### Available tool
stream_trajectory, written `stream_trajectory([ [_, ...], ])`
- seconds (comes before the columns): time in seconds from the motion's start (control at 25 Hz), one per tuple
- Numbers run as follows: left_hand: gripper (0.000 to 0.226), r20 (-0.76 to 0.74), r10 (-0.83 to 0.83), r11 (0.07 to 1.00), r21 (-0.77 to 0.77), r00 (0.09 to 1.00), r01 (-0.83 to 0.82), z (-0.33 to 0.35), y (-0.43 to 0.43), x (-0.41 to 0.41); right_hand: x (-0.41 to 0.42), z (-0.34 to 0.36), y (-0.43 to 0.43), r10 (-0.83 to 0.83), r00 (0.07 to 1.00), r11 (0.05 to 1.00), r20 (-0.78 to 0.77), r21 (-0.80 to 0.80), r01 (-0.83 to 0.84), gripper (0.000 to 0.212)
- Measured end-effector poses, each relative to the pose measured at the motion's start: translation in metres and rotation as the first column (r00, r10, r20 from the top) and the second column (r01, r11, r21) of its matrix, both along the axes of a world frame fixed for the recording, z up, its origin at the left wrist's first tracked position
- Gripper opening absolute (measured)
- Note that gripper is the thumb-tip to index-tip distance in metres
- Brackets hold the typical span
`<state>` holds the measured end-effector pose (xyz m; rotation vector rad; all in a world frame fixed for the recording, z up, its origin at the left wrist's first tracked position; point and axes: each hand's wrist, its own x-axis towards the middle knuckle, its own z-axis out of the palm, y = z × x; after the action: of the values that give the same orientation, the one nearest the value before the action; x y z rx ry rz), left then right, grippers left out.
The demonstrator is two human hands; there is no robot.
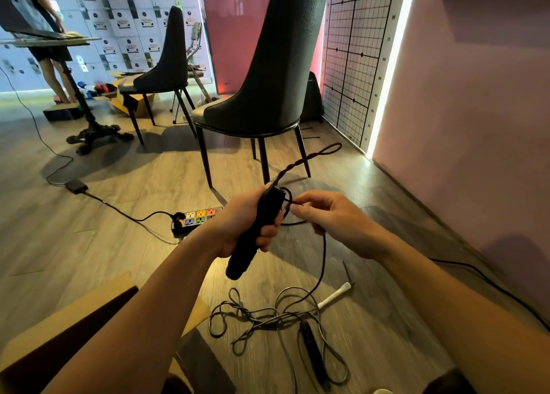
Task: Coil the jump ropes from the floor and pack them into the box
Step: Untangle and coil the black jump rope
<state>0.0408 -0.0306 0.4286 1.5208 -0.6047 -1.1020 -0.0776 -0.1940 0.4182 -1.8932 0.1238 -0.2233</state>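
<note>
Floor point(119, 245): wood-look planks, grey-brown, faint grain, low sheen. Near chair point(276, 66): back in black textured cover, cloth-like, matt; seat point(202, 112) silver-grey, smooth, leather-like sheen; legs point(205, 161) thin, black, metal-looking. Held black handles point(256, 230): matt, foam or rubber look. Black cord point(300, 163): thin, twisted, slight gloss. Grey rope point(279, 316) on floor: smooth, plastic-coated look. White handle point(334, 295): glossy plastic. Box point(89, 295): plain brown cardboard, matt. Wall point(476, 126): pink, matt paint. Red panel point(232, 21): glossy, reflective.
</note>
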Motion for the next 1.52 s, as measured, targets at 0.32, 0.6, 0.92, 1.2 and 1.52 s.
stream_trajectory([
  [0.32,0.066,-0.04,-0.076,0.997,-0.033,0.996,0.075,0.003,0.013,0.018,-0.003,-0.007,-0.05,-0.576,0.775,0.737,0.26,-0.247,0.63,0.055],
  [0.6,0.055,-0.556,-0.245,0.611,-0.725,0.794,-0.319,0.001,0.038,0.048,-0.02,-0.048,-0.107,-0.774,0.633,0.558,-0.016,-0.487,0.671,0.063],
  [0.92,0.03,-0.739,0.464,0.064,-0.522,0.488,-0.851,-0.014,0.028,0.087,-0.014,-0.034,-0.087,-0.543,0.819,0.597,0.182,-0.602,0.53,0.061],
  [1.2,0.017,0.146,0.832,0.539,-0.446,0.535,-0.715,-0.032,0.021,0.076,-0.023,-0.002,-0.06,-0.133,0.877,0.791,0.462,-0.483,0.375,0.038],
  [1.52,0.027,0.518,0.659,0.732,-0.275,0.545,-0.624,-0.036,0.022,0.079,-0.018,-0.003,-0.072,-0.162,0.834,0.58,0.528,-0.632,0.513,0.036],
])
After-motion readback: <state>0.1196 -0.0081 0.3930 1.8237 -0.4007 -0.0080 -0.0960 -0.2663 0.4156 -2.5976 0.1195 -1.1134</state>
